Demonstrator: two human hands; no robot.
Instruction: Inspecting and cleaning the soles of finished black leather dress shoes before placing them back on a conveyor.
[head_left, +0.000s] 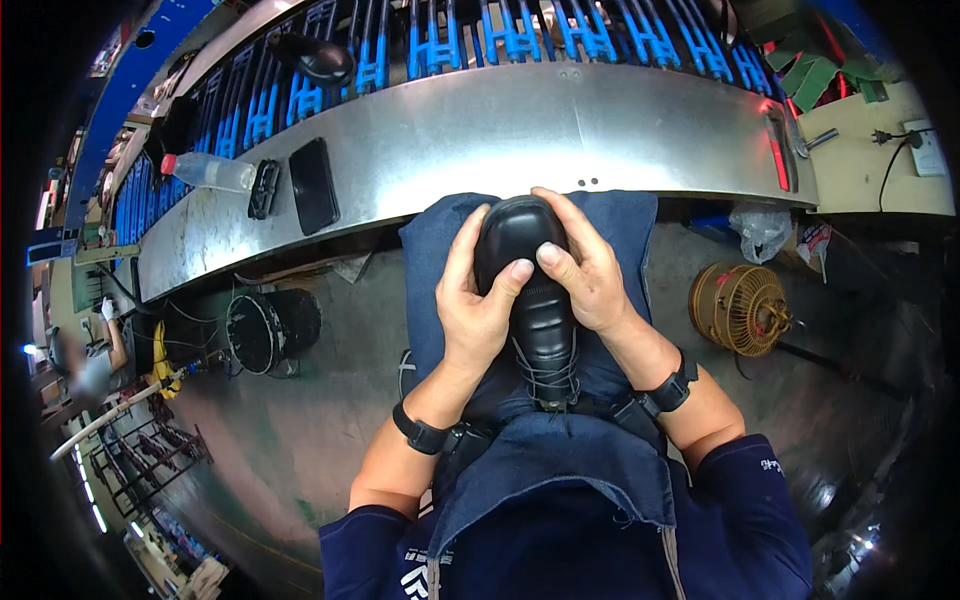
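A black leather shoe (545, 312) lies over my lap on a dark blue apron (628, 230), its toe away from me and its laces toward my body. My left hand (478, 295) is wrapped round the toe's left side, the thumb pressed on top. Round the right side curls my right hand (590, 270), its thumb also on the upper. The shoe's sole is hidden beneath it. Each of my wrists carries a black strap.
Ahead is a metal ledge (480, 125) with a phone (314, 186), a plastic bottle (215, 172) and a black object (263, 189). Behind it runs a blue-barred conveyor (520, 35) bearing another black shoe (312, 60). A black bucket (272, 330) and a round fan (740, 308) flank me.
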